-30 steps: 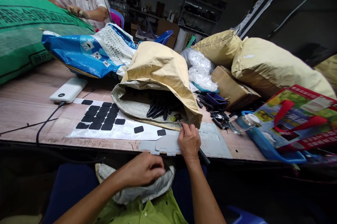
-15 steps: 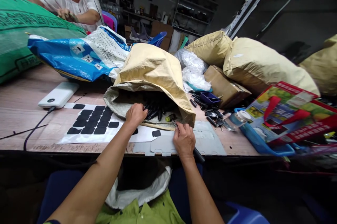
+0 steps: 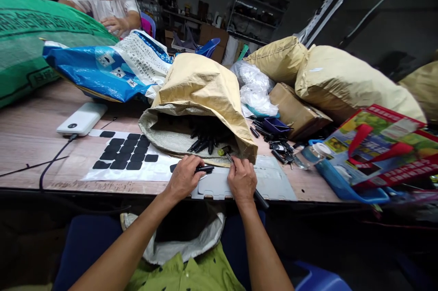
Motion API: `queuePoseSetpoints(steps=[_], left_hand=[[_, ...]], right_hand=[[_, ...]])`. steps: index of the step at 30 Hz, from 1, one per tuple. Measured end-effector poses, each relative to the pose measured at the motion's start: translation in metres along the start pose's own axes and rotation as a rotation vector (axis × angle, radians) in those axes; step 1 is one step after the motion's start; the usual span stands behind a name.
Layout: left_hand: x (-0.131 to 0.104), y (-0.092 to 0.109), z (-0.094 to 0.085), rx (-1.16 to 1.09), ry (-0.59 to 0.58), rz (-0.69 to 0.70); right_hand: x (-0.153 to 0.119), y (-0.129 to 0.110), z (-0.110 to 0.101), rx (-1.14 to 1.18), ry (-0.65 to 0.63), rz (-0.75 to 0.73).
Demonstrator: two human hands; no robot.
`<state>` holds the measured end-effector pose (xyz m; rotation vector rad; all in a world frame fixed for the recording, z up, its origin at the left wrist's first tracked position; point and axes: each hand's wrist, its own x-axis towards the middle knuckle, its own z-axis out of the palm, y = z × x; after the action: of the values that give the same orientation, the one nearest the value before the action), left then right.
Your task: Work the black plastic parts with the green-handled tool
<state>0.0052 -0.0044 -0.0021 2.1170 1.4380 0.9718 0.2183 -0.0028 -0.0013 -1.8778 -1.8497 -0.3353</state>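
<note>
A slim black pen-like piece (image 3: 205,169) is held in the closed fingers of my left hand (image 3: 184,176), just in front of the paper sack's mouth. My right hand (image 3: 242,179) is closed round a tool with a thin metal tip (image 3: 229,158) and a dark handle (image 3: 261,200) that sticks out behind the palm. Between the hands lies a grey flat sheet (image 3: 214,184). The tan paper sack (image 3: 201,79) lies on its side, its mouth facing me. Several similar black pieces (image 3: 205,140) lie inside, with a yellow-green-ended piece (image 3: 224,150) near its lip.
A white sheet with black square stickers (image 3: 126,152) and a white power bank (image 3: 82,118) lie to the left. Black parts (image 3: 278,149), a clear jar (image 3: 311,154) and a blue tray (image 3: 345,190) are at the right. An open white-lined sack (image 3: 185,254) is at my lap. A person (image 3: 116,12) sits opposite.
My left hand has drawn back from the sack's mouth toward me, bringing out a black pen-like piece. My right hand keeps its tool by the sack's lip.
</note>
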Motion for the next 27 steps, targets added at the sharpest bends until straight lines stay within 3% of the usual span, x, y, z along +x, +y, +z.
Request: queuePoseSetpoints(steps=[9,14,19,27], left_hand=[[0.006,-0.009,0.0,-0.053,-0.036,-0.032],[0.006,-0.007,-0.001,-0.065,-0.037,-0.042],[0.007,-0.005,-0.003,-0.068,-0.047,-0.079],[0.007,-0.004,-0.002,-0.067,-0.036,-0.111]], right_hand=[[0.005,0.005,-0.002,0.081,-0.054,-0.006],[-0.001,0.001,-0.021,0.374,-0.055,0.001],[-0.015,-0.011,-0.047,0.656,-0.163,-0.051],[-0.028,-0.018,-0.058,0.549,-0.228,-0.08]])
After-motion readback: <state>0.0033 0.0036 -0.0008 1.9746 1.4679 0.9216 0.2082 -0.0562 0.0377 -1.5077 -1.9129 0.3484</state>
